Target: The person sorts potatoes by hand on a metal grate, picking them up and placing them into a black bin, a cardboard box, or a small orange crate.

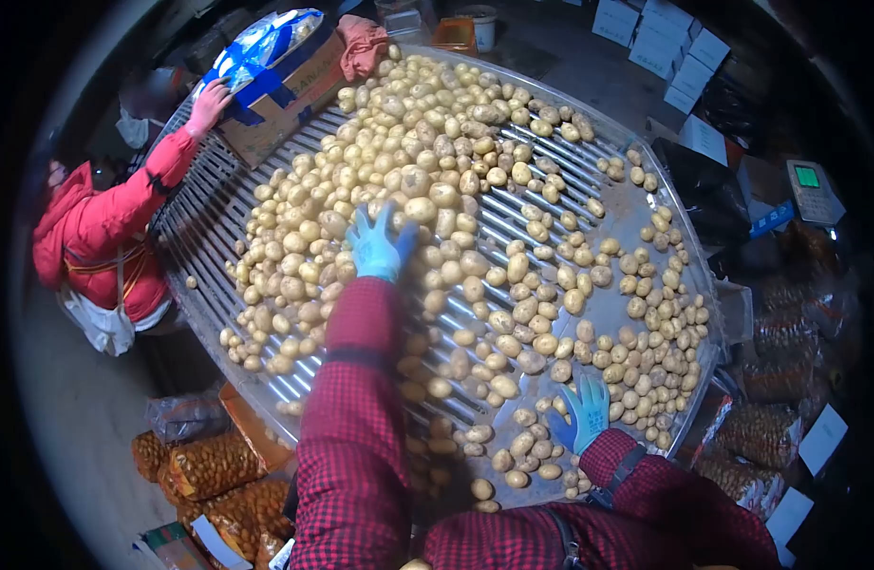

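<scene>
My left hand (376, 249), in a light blue glove, reaches far forward onto the heap of potatoes (304, 223). Its fingers are spread over the tubers, and none is gripped in it. Nearer to me, my right hand (585, 414), gloved the same way, rests with fingers apart beside the loose potatoes (660, 347) on the table's right side. Under the potatoes lies a large table with metal bars (574, 176) and a flat plate (636, 223) on the right. My left sleeve hides some potatoes in the middle.
At the far left a person in a red jacket (109, 223) touches a taped cardboard box (275, 119) on the table edge. Bagged potatoes (214, 465) stand at lower left, more bags (760, 432) at right. A scale display (809, 178) and white boxes (660, 38) are beyond.
</scene>
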Available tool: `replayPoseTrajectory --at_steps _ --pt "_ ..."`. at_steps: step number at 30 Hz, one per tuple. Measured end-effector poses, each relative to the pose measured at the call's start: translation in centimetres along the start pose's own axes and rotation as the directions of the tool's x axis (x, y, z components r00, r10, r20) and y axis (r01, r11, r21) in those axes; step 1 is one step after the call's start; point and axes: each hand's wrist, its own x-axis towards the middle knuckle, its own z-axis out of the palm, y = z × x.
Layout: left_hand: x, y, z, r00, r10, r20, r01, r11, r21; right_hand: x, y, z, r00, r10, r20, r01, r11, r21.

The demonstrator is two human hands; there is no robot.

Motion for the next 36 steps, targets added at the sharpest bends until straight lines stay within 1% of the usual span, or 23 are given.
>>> replayPoseTrajectory --at_steps 2,6,7,11,12,14,15,16,17,18,20,21,22,23,24,25,27,28,29,31,32,35,36 --pt "-1.8 2.0 -1.3 0.996 0.055 0.068 -0.063 0.991 0.120 0.0 -0.1 0.0 1.000 0.009 0.002 -0.009 1.000 0.000" --pt "-5.5 3.3 -2.2 0.955 0.243 0.172 -0.263 0.959 0.105 -0.3 -0.2 0.3 0.999 0.038 0.023 -0.037 0.999 -0.040" --pt "-6.9 3.6 -1.8 0.945 0.258 0.204 -0.293 0.941 0.168 -0.2 -0.2 0.2 0.999 0.017 0.035 -0.015 0.999 -0.047" --pt "-12.0 4.3 -2.3 0.958 0.214 0.189 -0.254 0.942 0.220 -0.1 0.8 -0.1 0.994 -0.078 0.073 0.082 0.996 -0.046" --pt "-13.2 4.1 -2.0 0.964 0.234 0.130 -0.257 0.945 0.205 -0.1 1.3 -0.2 0.991 -0.112 0.071 0.116 0.992 -0.049" --pt "-15.5 3.5 -2.2 0.968 0.145 0.204 -0.164 0.983 0.084 1.2 0.9 -2.0 0.973 -0.228 -0.016 0.228 0.973 -0.022" --pt "-16.6 3.2 -2.6 0.967 0.097 0.235 -0.108 0.994 0.033 2.5 0.7 -3.2 0.985 -0.143 0.098 0.136 0.988 0.079" --pt "-18.1 3.3 -3.7 0.957 0.246 0.153 -0.266 0.956 0.128 3.8 1.0 -4.4 0.972 -0.074 0.225 0.036 0.985 0.168" --pt "-19.1 3.1 -3.8 0.963 0.231 0.139 -0.244 0.966 0.082 5.1 1.2 -5.4 0.934 -0.018 0.357 -0.073 0.968 0.239" --pt "-20.1 3.0 -3.3 0.969 0.214 0.122 -0.220 0.975 0.034 6.8 1.0 -6.5 0.971 -0.110 0.213 0.053 0.965 0.257" --pt "-21.2 2.4 -1.2 0.960 0.199 0.195 -0.186 0.979 -0.082 10.7 1.0 -7.8 0.958 -0.281 -0.050 0.285 0.924 0.255" --pt "-21.7 2.5 -0.2 0.971 0.233 0.059 -0.236 0.971 0.046 14.1 0.3 -7.6 0.917 -0.360 -0.174 0.395 0.881 0.259" --pt "-22.3 1.7 2.2 0.979 0.199 -0.036 -0.196 0.978 0.069 17.7 -2.1 -7.9 0.895 -0.399 -0.199 0.440 0.864 0.244" --pt "-22.5 3.5 -1.4 0.990 0.094 0.107 -0.102 0.992 0.078 20.7 -4.3 -8.3 0.877 -0.424 -0.226 0.470 0.855 0.221" --pt "-22.8 4.0 -2.5 0.992 0.072 0.099 -0.078 0.995 0.056 23.7 -5.5 -7.8 0.826 -0.484 -0.291 0.542 0.823 0.171" --pt "-22.8 3.0 -1.2 0.983 0.151 0.102 -0.157 0.986 0.051 26.5 -6.6 -6.9 0.826 -0.476 -0.302 0.543 0.815 0.202" --pt "-24.1 2.7 -2.8 0.990 0.134 0.051 -0.133 0.991 -0.009 31.1 -9.4 -6.0 0.845 -0.435 -0.312 0.517 0.814 0.264" --pt "-24.8 3.0 -3.5 0.996 0.068 0.061 -0.065 0.996 -0.056 32.6 -10.8 -5.9 0.880 -0.406 -0.247 0.468 0.829 0.306" --pt "-25.5 3.0 -4.0 0.997 0.001 0.081 0.007 0.994 -0.106 32.9 -12.5 -5.6 0.883 -0.382 -0.273 0.464 0.795 0.390" --pt "-26.7 2.5 -4.1 0.996 -0.002 0.094 0.008 0.998 -0.068 31.2 -16.6 -8.0 0.772 -0.543 -0.331 0.636 0.646 0.423" --pt "-27.1 2.6 -4.0 0.993 -0.027 0.118 0.032 0.999 -0.041 30.4 -17.9 -9.4 0.760 -0.583 -0.285 0.642 0.611 0.463" --pt "-28.3 2.2 -3.3 0.996 -0.038 0.086 0.042 0.998 -0.041 29.3 -19.6 -15.1 0.627 -0.640 -0.444 0.778 0.487 0.396" --pt "-28.8 2.3 -3.0 0.997 -0.057 0.053 0.058 0.998 -0.019 28.9 -19.9 -17.9 0.641 -0.627 -0.444 0.767 0.490 0.414"
